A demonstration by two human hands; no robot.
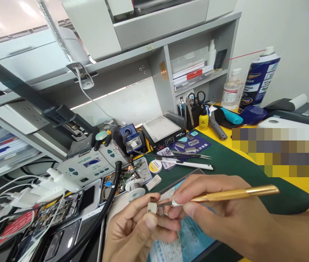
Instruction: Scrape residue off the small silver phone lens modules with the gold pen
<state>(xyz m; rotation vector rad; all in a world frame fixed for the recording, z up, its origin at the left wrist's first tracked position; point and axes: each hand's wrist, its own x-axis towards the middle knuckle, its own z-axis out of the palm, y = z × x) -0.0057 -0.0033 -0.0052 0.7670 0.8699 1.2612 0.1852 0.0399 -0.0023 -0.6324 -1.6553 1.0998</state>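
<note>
My left hand [135, 233] pinches a small pale square part [152, 207] between thumb and fingers. A tiny shiny piece at the part's right edge shows, but I cannot make out its kind. In my right hand [222, 214] is a craft knife [233, 193] with a gold-coloured metal handle, held like a pen. Its narrow blade points left and reaches the small part's right side; whether it touches is too small to tell. Below both hands lies a blue printed work pad [192, 233] on a dark green mat [269, 196].
Tweezers [192, 156] and a white pen-like tool [187, 163] lie behind my hands. A solder spool [135, 189] stands beside a tray of circuit boards [127, 174]. A black hose [113, 193] curves down at left, near charger cables. A spray can [259, 80] stands back right.
</note>
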